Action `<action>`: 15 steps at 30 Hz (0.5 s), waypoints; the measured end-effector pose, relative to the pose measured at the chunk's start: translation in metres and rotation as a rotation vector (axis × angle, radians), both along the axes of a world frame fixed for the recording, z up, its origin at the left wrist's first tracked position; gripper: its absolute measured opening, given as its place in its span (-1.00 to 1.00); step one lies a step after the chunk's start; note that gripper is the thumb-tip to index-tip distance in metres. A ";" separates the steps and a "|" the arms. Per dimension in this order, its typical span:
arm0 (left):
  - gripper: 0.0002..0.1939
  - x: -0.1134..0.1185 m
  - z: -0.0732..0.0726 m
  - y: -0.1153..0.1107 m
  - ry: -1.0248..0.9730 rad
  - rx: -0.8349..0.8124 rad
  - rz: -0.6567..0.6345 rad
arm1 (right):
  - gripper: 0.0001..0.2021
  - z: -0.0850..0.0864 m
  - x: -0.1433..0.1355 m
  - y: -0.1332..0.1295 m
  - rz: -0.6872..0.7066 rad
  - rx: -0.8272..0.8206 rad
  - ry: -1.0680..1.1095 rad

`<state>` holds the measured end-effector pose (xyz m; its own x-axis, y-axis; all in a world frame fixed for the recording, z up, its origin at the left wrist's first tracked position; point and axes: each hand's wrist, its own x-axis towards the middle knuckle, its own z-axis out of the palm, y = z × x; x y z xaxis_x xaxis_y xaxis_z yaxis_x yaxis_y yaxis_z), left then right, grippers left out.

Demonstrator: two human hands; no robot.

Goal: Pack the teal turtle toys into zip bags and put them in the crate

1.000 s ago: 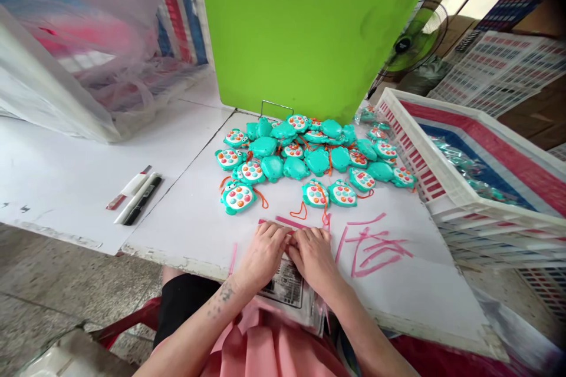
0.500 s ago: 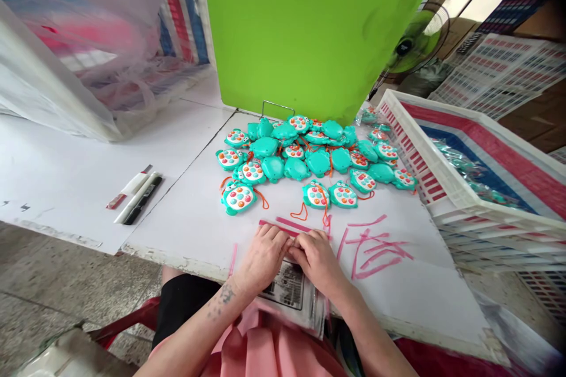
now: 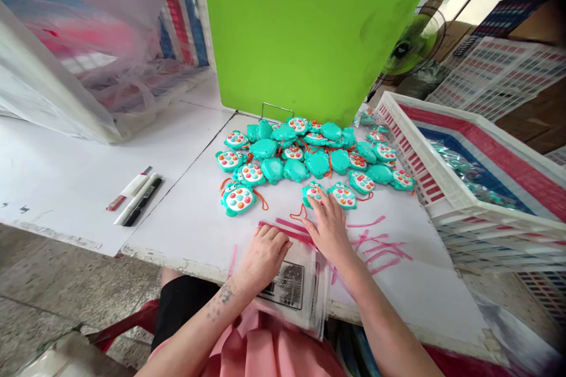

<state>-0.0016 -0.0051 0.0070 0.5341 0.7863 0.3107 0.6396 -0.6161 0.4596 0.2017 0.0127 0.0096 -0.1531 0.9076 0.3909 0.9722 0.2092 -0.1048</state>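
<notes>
My left hand (image 3: 265,256) is closed at the upper left edge of a stack of clear plastic bags (image 3: 287,285) with black print, thumb against fingers. The bags lie at the table's front edge. My right hand (image 3: 331,232) is open, fingers spread, with its fingertips over a turquoise turtle-shaped toy (image 3: 313,190) that has coloured round buttons. I cannot tell whether they press on it. An orange cord loop (image 3: 299,212) lies left of that hand. Just right of the fingertips rests a second turtle toy (image 3: 342,195). Behind is a heap of similar toys (image 3: 296,153), some face up, some face down.
A white plastic crate (image 3: 477,206) with bagged toys stands at the right. A green board (image 3: 318,29) rises behind the heap. Markers and a cutter (image 3: 137,197) lie at left. Pink strokes (image 3: 380,247) mark the white table (image 3: 186,230). A fan (image 3: 411,41) stands behind.
My right hand has left the bag edge beside my left hand, moved forward and right, and spread over the turtle toy. My left hand has stayed at the bags.
</notes>
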 end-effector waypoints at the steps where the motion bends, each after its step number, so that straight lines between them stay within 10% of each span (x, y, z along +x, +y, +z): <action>1: -0.74 0.000 0.000 0.000 -0.001 -0.006 -0.001 | -0.49 -0.003 0.001 0.002 -0.018 -0.013 -0.028; 15: -0.75 -0.001 0.002 -0.001 -0.014 -0.001 -0.008 | -0.51 0.004 0.003 0.002 -0.028 -0.035 -0.017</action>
<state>-0.0022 -0.0059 0.0088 0.5358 0.7825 0.3172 0.6281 -0.6204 0.4696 0.2043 0.0145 0.0131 -0.1339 0.9247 0.3564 0.9793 0.1786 -0.0955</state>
